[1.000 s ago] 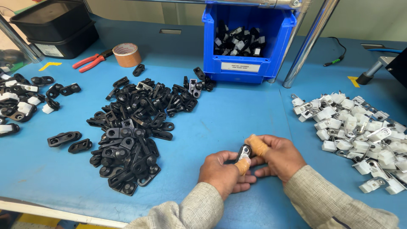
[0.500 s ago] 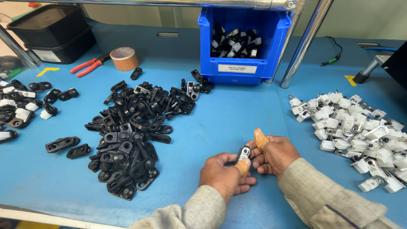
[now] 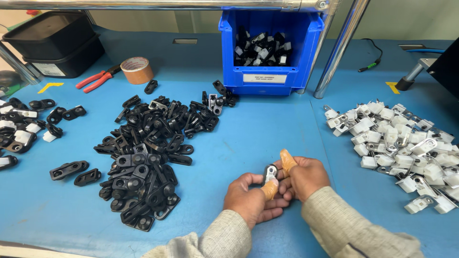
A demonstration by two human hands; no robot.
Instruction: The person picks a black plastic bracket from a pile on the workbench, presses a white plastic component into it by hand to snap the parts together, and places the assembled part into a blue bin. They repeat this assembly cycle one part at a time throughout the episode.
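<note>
**Both hands pinch one small clip at the near edge of the bench**

While the hands stay together low in the view, as they were a second ago, little has changed: the left hand [image 3: 251, 200] and the right hand [image 3: 306, 177] still meet over the blue table [image 3: 253, 134], and the right hand's capped finger now stands a little more upright. Between them sits a small black-and-silver clip [image 3: 270, 173], pinched from below by the left thumb in its orange finger cot [image 3: 269, 189] and from the right side by the right hand's fingers, one also in an orange cot [image 3: 288, 161]. Beyond and to the left, the heap of black plastic parts [image 3: 148, 153] lies unmoved; to the right, the pile of white and metal parts [image 3: 406, 148] looks the same. Farther back stand the blue bin [image 3: 270, 79] of mixed parts, a roll of brown tape [image 3: 136, 69] and red-handled pliers [image 3: 98, 79].
</note>
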